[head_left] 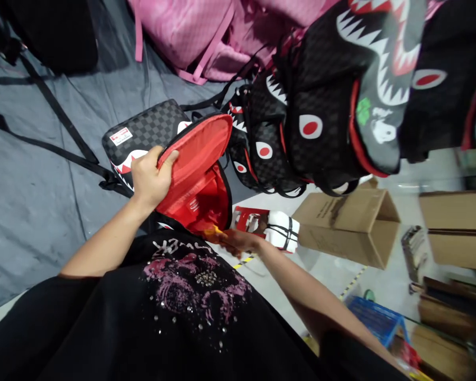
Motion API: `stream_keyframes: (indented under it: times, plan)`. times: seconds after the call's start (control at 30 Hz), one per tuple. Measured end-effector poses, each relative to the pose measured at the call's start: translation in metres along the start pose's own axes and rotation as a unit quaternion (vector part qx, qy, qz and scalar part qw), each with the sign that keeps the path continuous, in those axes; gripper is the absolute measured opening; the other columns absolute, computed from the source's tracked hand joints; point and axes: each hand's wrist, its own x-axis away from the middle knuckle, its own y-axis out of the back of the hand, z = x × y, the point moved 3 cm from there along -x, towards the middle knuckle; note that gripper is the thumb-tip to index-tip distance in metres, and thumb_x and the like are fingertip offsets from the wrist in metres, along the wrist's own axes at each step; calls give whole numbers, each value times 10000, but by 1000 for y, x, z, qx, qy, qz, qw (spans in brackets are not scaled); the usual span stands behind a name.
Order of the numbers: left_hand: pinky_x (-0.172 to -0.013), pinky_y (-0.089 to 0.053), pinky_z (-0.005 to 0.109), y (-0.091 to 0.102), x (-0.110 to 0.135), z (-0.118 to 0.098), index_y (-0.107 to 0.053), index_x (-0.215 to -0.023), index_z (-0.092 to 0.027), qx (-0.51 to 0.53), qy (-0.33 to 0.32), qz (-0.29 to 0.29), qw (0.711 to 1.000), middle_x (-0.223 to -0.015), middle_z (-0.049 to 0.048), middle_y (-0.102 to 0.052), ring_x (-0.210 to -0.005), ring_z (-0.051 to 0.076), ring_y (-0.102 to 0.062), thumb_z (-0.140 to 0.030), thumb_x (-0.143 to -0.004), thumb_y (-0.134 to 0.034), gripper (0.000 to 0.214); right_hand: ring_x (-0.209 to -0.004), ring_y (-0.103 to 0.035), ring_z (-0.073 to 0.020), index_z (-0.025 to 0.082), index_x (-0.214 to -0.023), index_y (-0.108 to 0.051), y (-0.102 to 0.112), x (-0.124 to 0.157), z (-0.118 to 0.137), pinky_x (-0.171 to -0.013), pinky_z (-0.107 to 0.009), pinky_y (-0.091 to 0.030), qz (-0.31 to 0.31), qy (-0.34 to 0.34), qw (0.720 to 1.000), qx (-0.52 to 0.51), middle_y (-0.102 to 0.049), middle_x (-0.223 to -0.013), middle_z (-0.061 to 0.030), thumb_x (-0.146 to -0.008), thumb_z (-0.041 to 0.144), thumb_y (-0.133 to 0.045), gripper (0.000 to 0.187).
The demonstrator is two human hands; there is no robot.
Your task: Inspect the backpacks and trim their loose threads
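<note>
In the head view a black-and-grey checkered backpack with a shark-mouth print lies in front of me, unzipped. My left hand is closed on the edge of its opened flap, thumb on the red inner side, and holds it up. The red lining shows inside. At the near edge of the opening, my right hand is closed around a small orange-yellow tool, its kind blurred. Those fingers are partly smeared by motion.
Several shark-print backpacks stand in a row at right. Pink backpacks lie at the back on the grey cover, with loose black straps at left. An open cardboard box and a blue crate are on the floor.
</note>
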Motion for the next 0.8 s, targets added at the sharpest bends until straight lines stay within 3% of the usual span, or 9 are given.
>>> stream_keyframes:
  times: [0.1, 0.2, 0.3, 0.4, 0.57, 0.8]
  plan:
    - [-500, -240, 261, -8, -1, -12, -449, -601, -199, 3, -47, 37, 998, -502, -52, -357, -458, 86, -310, -534, -957, -522, 495, -372, -537, -124, 175, -662, -582, -29, -22, 2, -433, -231, -500, 107, -51, 982, -147, -556, -427, 15, -1026, 475, -395, 508]
    - [-487, -262, 245, -16, -1, -19, -538, -630, -190, 3, -86, 79, 993, -503, -40, -427, -446, 88, -363, -559, -960, -504, 495, -475, -614, -145, 193, -747, -548, -62, -58, 15, -530, -277, -562, 147, -67, 943, -292, -614, -544, -17, -1043, 549, -268, 542]
    - [-496, -276, 246, -20, -7, -16, -576, -648, -188, -36, -107, 74, 991, -513, -27, -466, -458, 94, -399, -585, -953, -492, 507, -378, -454, -104, 228, -691, -450, -96, -75, 24, -476, -242, -508, 141, -60, 899, -409, -439, -445, 48, -990, 708, -193, 621]
    - [-511, -270, 261, -18, -19, -7, -532, -622, -196, -81, -118, 35, 989, -498, -33, -416, -458, 98, -368, -608, -945, -475, 526, -328, -280, -80, 238, -667, -433, -121, -68, 19, -365, -212, -373, 135, -44, 858, -493, -280, -398, 98, -897, 833, -283, 656]
    - [-514, -254, 276, -19, -30, -4, -503, -608, -204, -89, -156, 24, 983, -490, -42, -337, -451, 100, -319, -641, -929, -464, 543, -328, -244, -66, 228, -672, -464, -133, -61, 7, -329, -198, -295, 114, -36, 811, -573, -282, -395, 105, -851, 850, -396, 651]
    - [-488, -225, 286, -26, -35, -6, -514, -629, -202, -50, -237, -5, 970, -488, -56, -336, -427, 84, -305, -507, -944, -551, 440, -324, -259, -60, 223, -666, -473, -131, -67, 6, -333, -194, -323, 116, -51, 794, -594, -278, -391, 108, -883, 806, -430, 624]
